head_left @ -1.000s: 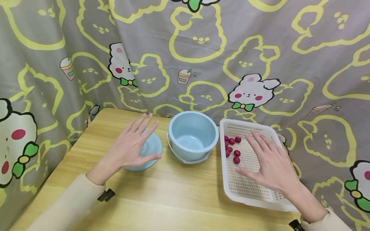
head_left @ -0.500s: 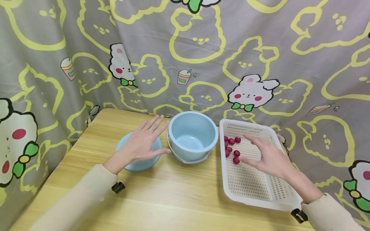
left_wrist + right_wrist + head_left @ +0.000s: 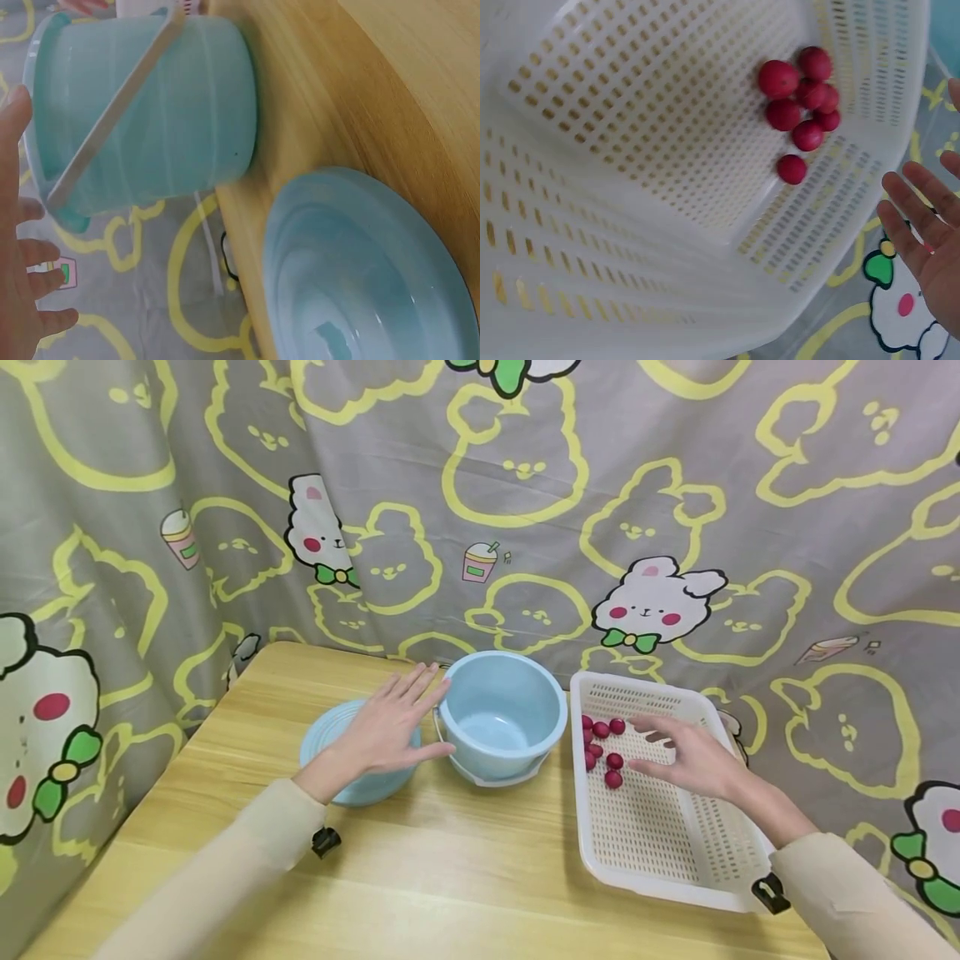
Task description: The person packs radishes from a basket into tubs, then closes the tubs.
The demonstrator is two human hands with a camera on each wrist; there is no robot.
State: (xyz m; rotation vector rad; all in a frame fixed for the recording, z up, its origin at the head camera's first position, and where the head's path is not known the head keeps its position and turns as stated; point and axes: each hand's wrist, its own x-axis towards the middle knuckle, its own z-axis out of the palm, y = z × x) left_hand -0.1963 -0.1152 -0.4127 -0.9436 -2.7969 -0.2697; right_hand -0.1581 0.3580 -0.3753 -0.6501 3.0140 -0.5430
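My left hand (image 3: 386, 728), fingers straight and thumb spread, hovers over the light blue lid (image 3: 321, 733) with its fingertips beside the rim of the blue bucket (image 3: 489, 766). The left wrist view shows the bucket's pale handle (image 3: 112, 112) hanging down its side. Over the white perforated basket (image 3: 587, 835), my right hand (image 3: 701, 762) has its fingers loosely bent and thumb apart, holding nothing. Several small round dark red balls (image 3: 614, 779) lie along the basket's left side, just left of the right fingertips. In the right wrist view they cluster on the basket floor (image 3: 660, 97).
All these stand on a light wooden table (image 3: 450, 877), lid at left, bucket in the middle, basket at right. A grey curtain (image 3: 420, 460) with yellow outlines and rabbit faces hangs behind and on both sides.
The left hand has moved right, from over the lid toward the bucket. My right hand has drawn its fingers together and bent them near the red balls. Containers and balls stay put.
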